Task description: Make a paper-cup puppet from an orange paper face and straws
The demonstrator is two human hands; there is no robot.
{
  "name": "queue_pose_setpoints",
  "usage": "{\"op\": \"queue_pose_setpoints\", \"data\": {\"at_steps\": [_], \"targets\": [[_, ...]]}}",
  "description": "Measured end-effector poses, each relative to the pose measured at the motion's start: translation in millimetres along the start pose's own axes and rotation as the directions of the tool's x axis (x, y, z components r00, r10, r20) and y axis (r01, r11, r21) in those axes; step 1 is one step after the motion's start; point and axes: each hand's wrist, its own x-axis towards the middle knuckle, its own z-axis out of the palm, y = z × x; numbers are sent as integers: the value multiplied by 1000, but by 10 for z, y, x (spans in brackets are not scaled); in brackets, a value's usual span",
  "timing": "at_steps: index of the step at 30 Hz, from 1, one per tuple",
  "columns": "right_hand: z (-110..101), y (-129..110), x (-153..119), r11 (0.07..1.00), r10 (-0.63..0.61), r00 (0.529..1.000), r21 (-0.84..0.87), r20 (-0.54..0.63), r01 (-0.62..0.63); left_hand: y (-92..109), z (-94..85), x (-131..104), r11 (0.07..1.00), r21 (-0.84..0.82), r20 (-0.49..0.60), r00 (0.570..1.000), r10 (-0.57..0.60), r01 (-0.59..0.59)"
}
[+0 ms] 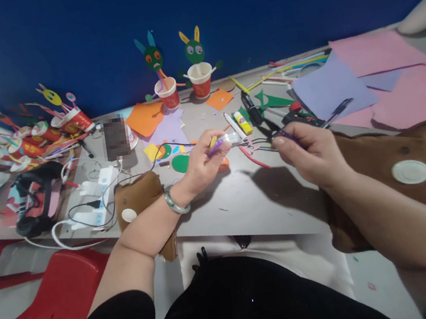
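My left hand (207,157) is raised over the table's middle, its fingers closed on a thin purple strip (214,148). A clear, shiny piece (230,139) sticks out at the fingertips; its kind is unclear. To the right, my right hand (308,149) is closed around dark-bladed scissors (271,126) with purple at the handle, pointing away from me. Between the hands lie red-handled pliers (255,158). Just beyond them are a yellow glue stick (243,123), a white marker (233,124) and a black marker (251,108). A green paper oval (180,163) lies left of my left hand.
Two paper cups (167,93) with green paper figures stand by the blue wall. More decorated cups (46,131) are at the left. A power strip (106,194), cables, and brown cushions (380,179) line the near side. Purple paper (332,83) and pink sheets lie right; a red chair (64,294) stands lower left.
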Motion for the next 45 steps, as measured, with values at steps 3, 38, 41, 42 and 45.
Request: {"op": "queue_pose_setpoints", "data": {"at_steps": [3,38,41,42,45], "targets": [[30,-77,-22,994,-32,996,-103,89,41,8,11,2,999,-20,-27,999,41,-42],[66,-23,-45,980,-106,981,-150,165,131,-85,20,-28,942,57,-27,943,333,-331],[66,-24,-45,981,-97,981,-153,170,123,-101,13,-26,939,49,-16,940,341,-340],[65,-25,-45,981,-93,980,-154,175,120,-106,12,-25,936,54,-19,937,349,-348],[61,-30,-47,981,-85,980,-154,180,114,-114,10,-21,925,89,-30,927,374,-370]]}}
